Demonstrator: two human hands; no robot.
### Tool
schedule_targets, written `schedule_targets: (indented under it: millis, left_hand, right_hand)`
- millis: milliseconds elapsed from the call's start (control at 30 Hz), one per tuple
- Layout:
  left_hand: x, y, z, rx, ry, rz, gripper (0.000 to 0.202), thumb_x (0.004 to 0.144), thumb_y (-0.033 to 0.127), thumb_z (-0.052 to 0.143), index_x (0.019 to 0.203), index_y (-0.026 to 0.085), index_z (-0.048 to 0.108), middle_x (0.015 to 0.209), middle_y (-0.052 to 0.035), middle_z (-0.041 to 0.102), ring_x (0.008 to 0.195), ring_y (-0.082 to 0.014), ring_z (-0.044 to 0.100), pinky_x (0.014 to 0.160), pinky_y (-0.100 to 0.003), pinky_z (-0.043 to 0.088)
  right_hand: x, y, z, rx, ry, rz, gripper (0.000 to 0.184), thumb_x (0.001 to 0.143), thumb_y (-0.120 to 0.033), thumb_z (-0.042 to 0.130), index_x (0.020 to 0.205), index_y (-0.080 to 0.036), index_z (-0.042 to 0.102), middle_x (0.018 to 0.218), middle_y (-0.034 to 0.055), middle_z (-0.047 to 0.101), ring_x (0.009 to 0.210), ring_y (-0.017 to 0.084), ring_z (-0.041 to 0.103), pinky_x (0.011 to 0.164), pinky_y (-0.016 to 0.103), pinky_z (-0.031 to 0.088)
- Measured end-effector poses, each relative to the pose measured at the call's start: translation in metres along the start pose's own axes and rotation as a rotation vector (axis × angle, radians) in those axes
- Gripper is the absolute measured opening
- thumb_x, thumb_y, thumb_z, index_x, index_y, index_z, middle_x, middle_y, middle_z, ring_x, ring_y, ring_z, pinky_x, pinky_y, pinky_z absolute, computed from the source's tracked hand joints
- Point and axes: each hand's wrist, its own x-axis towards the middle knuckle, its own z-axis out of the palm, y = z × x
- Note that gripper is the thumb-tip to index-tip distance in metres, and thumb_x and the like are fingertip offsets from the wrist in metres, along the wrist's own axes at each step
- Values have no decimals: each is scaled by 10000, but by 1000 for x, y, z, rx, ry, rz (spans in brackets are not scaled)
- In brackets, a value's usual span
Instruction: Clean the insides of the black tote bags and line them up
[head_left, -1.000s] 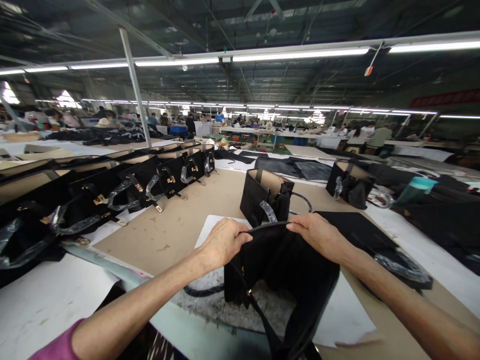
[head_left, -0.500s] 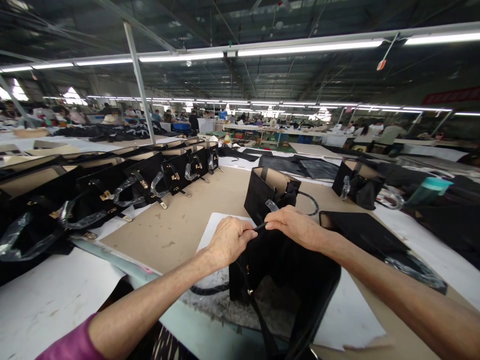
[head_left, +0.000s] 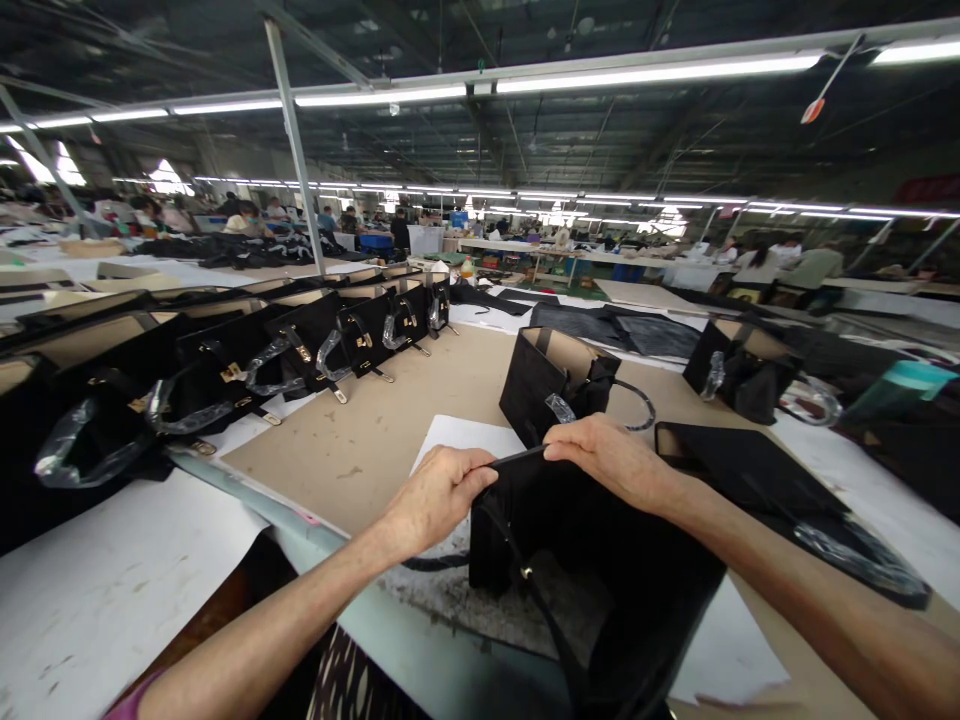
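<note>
A black handbag (head_left: 600, 560) stands at the near edge of the table, a strap with a small gold fitting hanging down its near side. My left hand (head_left: 442, 490) pinches the bag's top edge at its left corner between thumb and fingers. Farther right along that same edge, my right hand (head_left: 607, 455) grips it too, thumb and fingers closed. The edge runs straight between the two hands. A dark handle (head_left: 435, 563) sticks out low on the left, partly hidden behind my left wrist. Beneath the bag lies a grey, worn pad (head_left: 450, 600).
Several finished-looking black bags with plastic-wrapped handles (head_left: 202, 410) line the left side. Another black bag (head_left: 555, 375) stands just beyond my hands. At right are a flat black bag (head_left: 772, 490), an upright bag (head_left: 739, 370) and a teal-lidded container (head_left: 900, 390). People work in the background.
My hands have moved apart along the bag's top edge, which was bunched between them and is now stretched straight. The view has shifted slightly.
</note>
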Motion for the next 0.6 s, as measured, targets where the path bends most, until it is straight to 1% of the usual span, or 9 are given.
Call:
schedule_targets:
  millis: [67, 167, 233, 300, 367, 467, 533, 600]
  left_hand:
    - [-5, -2, 1, -52, 15, -6, 280, 818, 274, 333, 758, 146, 574, 571, 31, 385, 549, -83, 345, 523, -183, 276]
    - [-6, -4, 6, -87, 65, -22, 279, 815, 269, 337, 778, 146, 584, 593, 23, 430, 578, -91, 376, 551, -184, 299]
    - [-6, -5, 10, -81, 99, -28, 287, 816, 276, 336, 770, 145, 587, 587, 21, 436, 575, -92, 381, 552, -184, 302]
    - [-7, -4, 13, -56, 123, -26, 289, 817, 272, 333, 748, 146, 584, 573, 23, 427, 557, -89, 376, 544, -184, 299]
    - [-9, -1, 14, -14, 135, -16, 290, 819, 263, 329, 722, 148, 577, 550, 26, 415, 533, -85, 370, 534, -186, 293]
    - [-11, 7, 11, 56, 144, 17, 286, 825, 259, 329, 746, 163, 586, 528, 26, 429, 513, -88, 381, 529, -192, 293]
    - [-11, 16, 7, 92, 155, 53, 292, 834, 264, 322, 790, 179, 598, 552, 16, 478, 531, -96, 419, 544, -196, 306]
    - [-8, 27, 4, 117, 167, 89, 283, 838, 267, 325, 848, 193, 598, 620, 2, 545, 580, -110, 473, 574, -203, 329]
  right_hand:
    - [1, -1, 1, -2, 5, 5, 290, 827, -325, 397, 620, -195, 552, 566, -50, 519, 585, 96, 489, 569, 203, 281]
    - [1, 0, 3, -9, 2, 10, 288, 825, -328, 395, 638, -197, 571, 585, -40, 540, 598, 107, 498, 576, 212, 294]
    - [0, 0, 3, 3, -12, 19, 243, 817, -330, 410, 721, -209, 598, 650, -28, 579, 644, 124, 520, 604, 220, 315]
    - [-2, -4, 2, -4, -22, 37, 193, 794, -334, 454, 859, -230, 603, 769, -10, 616, 734, 152, 539, 653, 236, 335]
    - [-2, -11, 0, -56, -54, 35, 203, 764, -342, 504, 919, -243, 591, 833, 3, 623, 795, 178, 542, 673, 250, 342]
    - [1, -26, -3, -182, -116, -40, 158, 736, -339, 549, 840, -233, 601, 792, 14, 624, 806, 200, 548, 642, 254, 344]
    - [5, -34, -5, -238, -142, -92, 137, 712, -318, 577, 808, -224, 602, 789, 19, 623, 813, 207, 551, 635, 252, 345]
    - [9, -40, -8, -244, -173, -108, 141, 679, -302, 606, 790, -215, 606, 794, 23, 621, 818, 210, 551, 643, 249, 352]
